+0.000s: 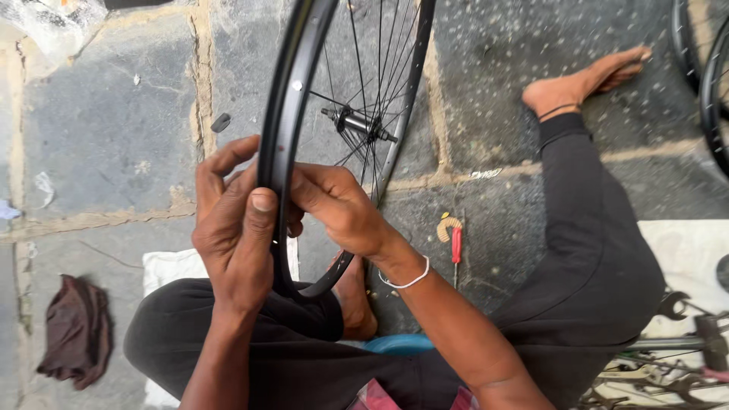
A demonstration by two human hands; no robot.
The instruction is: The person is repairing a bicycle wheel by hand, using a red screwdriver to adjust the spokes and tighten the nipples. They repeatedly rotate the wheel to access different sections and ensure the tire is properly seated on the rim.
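Wheel rim gripped by left hand, right hand.

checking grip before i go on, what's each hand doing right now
Left hand: closed on the black wheel rim, thumb pressed against it.
Right hand: closed on the same rim from the other side.

The floor is grey stone slabs with pale, cracked joints. A brown rag lies near its left edge, a white cloth beside it, and a red-handled screwdriver towards the middle. Spanners lie at the lower right corner.
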